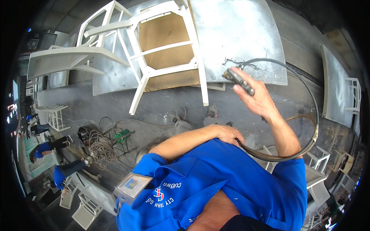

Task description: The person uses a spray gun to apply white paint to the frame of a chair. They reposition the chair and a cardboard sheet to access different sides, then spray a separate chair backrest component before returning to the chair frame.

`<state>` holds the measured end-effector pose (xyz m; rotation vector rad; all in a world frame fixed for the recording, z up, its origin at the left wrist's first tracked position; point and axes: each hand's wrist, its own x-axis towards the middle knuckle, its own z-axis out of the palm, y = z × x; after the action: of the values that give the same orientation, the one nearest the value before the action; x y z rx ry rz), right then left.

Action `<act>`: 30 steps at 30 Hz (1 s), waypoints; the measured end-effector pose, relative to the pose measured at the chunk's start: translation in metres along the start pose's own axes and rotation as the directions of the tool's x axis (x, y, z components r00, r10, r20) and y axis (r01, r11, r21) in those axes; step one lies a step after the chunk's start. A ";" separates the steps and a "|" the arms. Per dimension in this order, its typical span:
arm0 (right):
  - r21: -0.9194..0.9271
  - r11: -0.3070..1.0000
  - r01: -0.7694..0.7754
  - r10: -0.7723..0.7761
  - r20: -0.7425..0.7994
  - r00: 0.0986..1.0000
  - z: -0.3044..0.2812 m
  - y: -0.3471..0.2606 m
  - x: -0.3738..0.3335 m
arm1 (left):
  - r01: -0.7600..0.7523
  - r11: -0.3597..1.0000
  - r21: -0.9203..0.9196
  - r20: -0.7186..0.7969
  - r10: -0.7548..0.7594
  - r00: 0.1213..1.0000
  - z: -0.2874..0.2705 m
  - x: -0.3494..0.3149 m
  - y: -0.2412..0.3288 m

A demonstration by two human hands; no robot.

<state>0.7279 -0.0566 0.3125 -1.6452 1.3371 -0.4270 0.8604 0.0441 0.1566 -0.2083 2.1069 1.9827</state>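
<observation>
My right hand [257, 99] is raised and closed around a metal spray gun [241, 81], its nozzle end toward the worktable. A dark hose [308, 92] loops from the gun out to the right and back toward my waist. My left hand [230, 134] lies across my front, fingers curled around the hoses [254, 153]. Ahead and left of the gun, a white chair frame [165, 48] rests tilted over a brown board [169, 32] on the worktable [239, 34], with legs reaching past the near edge. The gun and chair are apart.
More white chair parts [73, 57] stand at the left. On the floor lie a coil of hose [101, 148] and a green object [122, 135]. Several people in blue shirts [59, 175] are at the far left, near white chairs [86, 211]. A grey panel [337, 88] stands right.
</observation>
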 end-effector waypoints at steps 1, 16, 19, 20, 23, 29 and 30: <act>0.014 1.000 -0.008 0.008 0.029 1.000 0.007 0.001 -0.006 | -0.033 0.999 -0.013 -0.002 0.033 0.999 0.000 -0.003 -0.001; 0.078 0.989 -0.128 0.139 -0.149 0.979 0.129 -0.153 0.076 | -0.259 0.961 -0.097 -0.166 0.241 0.956 0.021 -0.174 -0.054; 0.091 0.989 -0.118 0.126 -0.095 0.987 0.173 -0.203 0.106 | -0.299 0.949 -0.098 -0.224 0.272 0.936 0.030 -0.234 -0.062; 0.113 0.987 -0.112 0.120 -0.062 0.991 0.185 -0.217 0.111 | -0.313 0.944 -0.101 -0.232 0.283 0.931 0.031 -0.252 -0.064; 0.168 0.981 -0.100 0.102 -0.003 0.995 0.215 -0.248 0.123 | -0.361 0.927 -0.097 -0.222 0.333 0.916 0.033 -0.301 -0.069; 0.008 0.999 -0.033 0.034 -0.403 0.915 0.226 -0.253 0.147 | -0.382 0.923 0.054 -0.283 0.381 0.880 0.027 -0.369 -0.072; -0.113 0.993 -0.020 -0.040 -0.501 0.864 0.221 -0.248 0.162 | -0.386 0.921 0.042 -0.299 0.381 0.875 0.026 -0.377 -0.072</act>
<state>1.0897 -0.1136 0.3607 -1.7004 1.7636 -0.8453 1.2442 0.0424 0.1875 -0.1053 2.4831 2.3196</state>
